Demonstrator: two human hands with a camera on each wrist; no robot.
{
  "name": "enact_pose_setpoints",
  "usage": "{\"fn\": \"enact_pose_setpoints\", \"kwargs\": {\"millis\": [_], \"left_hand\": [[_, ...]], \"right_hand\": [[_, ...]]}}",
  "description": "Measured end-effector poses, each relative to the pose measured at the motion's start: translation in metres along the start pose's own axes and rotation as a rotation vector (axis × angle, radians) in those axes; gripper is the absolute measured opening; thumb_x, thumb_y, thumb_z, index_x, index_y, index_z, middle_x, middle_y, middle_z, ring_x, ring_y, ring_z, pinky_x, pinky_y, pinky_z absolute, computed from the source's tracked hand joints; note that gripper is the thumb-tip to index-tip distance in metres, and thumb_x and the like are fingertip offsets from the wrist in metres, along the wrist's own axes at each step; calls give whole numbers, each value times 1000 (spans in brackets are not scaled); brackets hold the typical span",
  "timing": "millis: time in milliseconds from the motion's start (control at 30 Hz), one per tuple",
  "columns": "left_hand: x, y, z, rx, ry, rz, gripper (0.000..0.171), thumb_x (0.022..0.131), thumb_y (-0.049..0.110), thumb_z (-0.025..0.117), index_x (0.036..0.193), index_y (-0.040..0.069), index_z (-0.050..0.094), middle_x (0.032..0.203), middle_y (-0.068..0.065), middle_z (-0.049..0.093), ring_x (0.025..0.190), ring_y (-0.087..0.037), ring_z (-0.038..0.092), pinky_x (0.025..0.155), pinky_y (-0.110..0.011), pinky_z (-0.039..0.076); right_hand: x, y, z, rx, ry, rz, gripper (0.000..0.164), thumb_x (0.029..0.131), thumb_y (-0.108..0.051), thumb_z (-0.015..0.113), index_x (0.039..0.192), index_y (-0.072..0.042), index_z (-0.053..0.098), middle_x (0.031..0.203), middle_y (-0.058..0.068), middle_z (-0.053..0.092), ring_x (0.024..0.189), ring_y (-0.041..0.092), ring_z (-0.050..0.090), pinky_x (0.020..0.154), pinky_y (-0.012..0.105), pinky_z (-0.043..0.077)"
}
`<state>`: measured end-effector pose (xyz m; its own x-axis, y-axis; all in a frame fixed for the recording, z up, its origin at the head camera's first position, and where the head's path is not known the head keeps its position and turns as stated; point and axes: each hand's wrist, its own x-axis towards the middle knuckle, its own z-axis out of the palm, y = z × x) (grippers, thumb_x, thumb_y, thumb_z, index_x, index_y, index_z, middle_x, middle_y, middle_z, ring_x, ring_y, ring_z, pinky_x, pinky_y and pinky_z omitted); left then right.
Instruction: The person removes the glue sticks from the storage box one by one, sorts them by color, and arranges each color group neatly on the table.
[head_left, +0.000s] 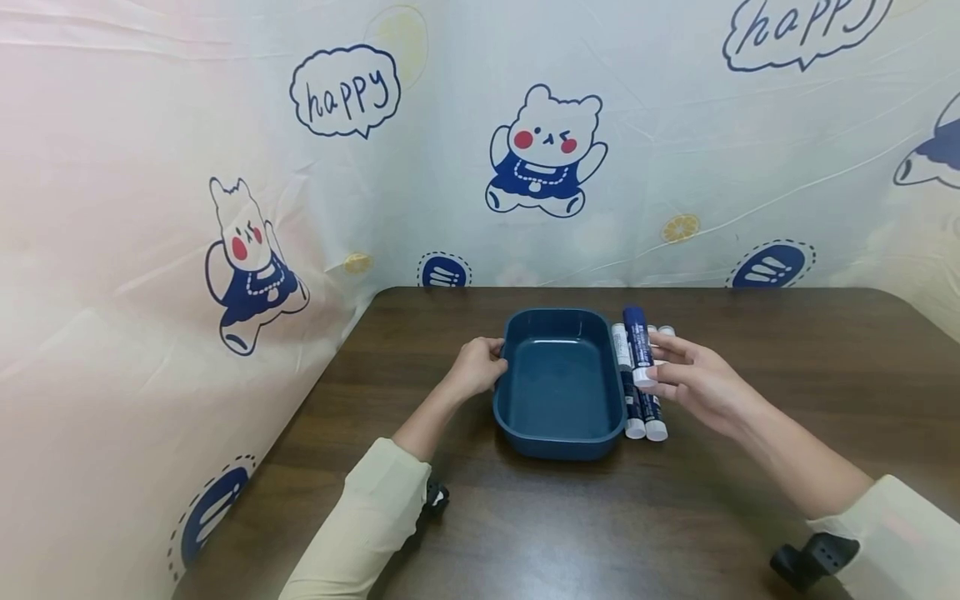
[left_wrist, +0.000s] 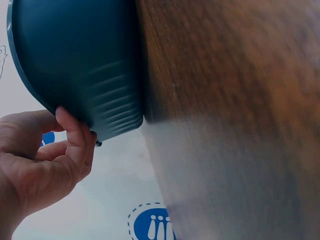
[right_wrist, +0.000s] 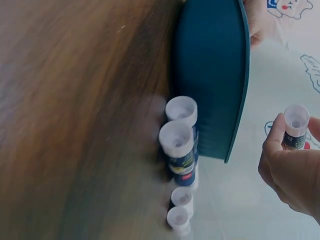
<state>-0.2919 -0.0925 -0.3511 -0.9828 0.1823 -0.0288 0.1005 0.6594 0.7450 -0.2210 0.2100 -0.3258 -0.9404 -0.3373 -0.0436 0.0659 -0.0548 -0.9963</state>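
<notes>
A deep blue plastic bin stands on the table, and nothing lies in it. My left hand pinches its left rim; the left wrist view has the curled fingers against the bin's outer wall. Between thumb and fingers, my right hand holds a navy glue stick, blue cap up and white base down. It is raised just beyond the bin's right side. Under it, several more glue sticks lie in two rows along the bin. The right wrist view shows their hollow white ends.
The dark wooden table extends around the bin. Behind it and along the left hangs a pale curtain printed with cartoon figures. Dark straps with small devices sit at both wrists.
</notes>
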Motion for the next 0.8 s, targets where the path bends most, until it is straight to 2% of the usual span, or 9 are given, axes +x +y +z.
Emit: {"fn": "enact_pose_setpoints", "kwargs": {"millis": [167,467,800], "left_hand": [[0,0,0,3,2,-2,46,90,3,51,135,-3,43,101,-12,59,67,-20,61,56,-31,53],[-1,1,-1,-2,-1,-2,46,90,3,51,135,-3,43,101,-12,59,72,-23,62,56,-30,53],[-2,1,0,1,2,-1,46,90,3,51,135,-3,43,99,-11,59,59,-17,58,54,-30,52]], "right_hand": [[-6,5,-11,-33,9,21,76,90,-5,52,146,2,2,144,26,11,109,20,42,88,28,46],[-13,10,-24,-105,26,82,77,89,-6,53,145,5,2,144,30,9,112,27,39,87,28,47],[-15,17,-31,-184,27,133,76,89,-6,53,144,8,2,143,32,14,116,32,40,88,32,47]]}}
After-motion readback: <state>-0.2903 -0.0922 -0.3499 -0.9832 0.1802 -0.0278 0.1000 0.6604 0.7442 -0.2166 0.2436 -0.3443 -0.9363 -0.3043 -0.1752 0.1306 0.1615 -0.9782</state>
